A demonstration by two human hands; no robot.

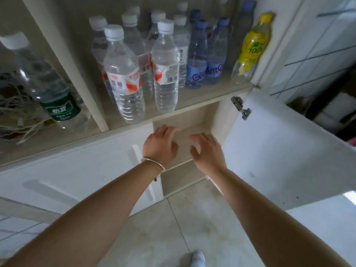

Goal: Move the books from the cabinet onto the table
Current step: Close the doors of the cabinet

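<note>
From the head view, both arms reach forward and down into the lower right compartment of the cabinet (192,120), whose right door (289,151) stands swung wide open. The left hand (160,145), with a thin bangle (153,163) at the wrist, hangs over the compartment's upper shelf with fingers relaxed and spread, grasping nothing. The right hand (207,151) is just beside it to the right, fingers likewise loose and spread, also holding nothing. The two hands are near each other but apart.

No books show anywhere in this view. The shelf board under the hands looks bare where it can be seen, and so does the strip of the lower shelf below, though the hands and the closed left door (77,170) hide part of the interior. The table is not in view either, so I cannot tell what already lies on it.

Above, the open shelf carries a crowd of water bottles (123,74) and a yellow drink bottle (252,47) at the far right; a tangle of white cords (17,116) sits to the left.

My judgement: either the books are already out, or they sit deeper in than can be seen. Whichever it is, nothing is in hand at this moment.
</note>
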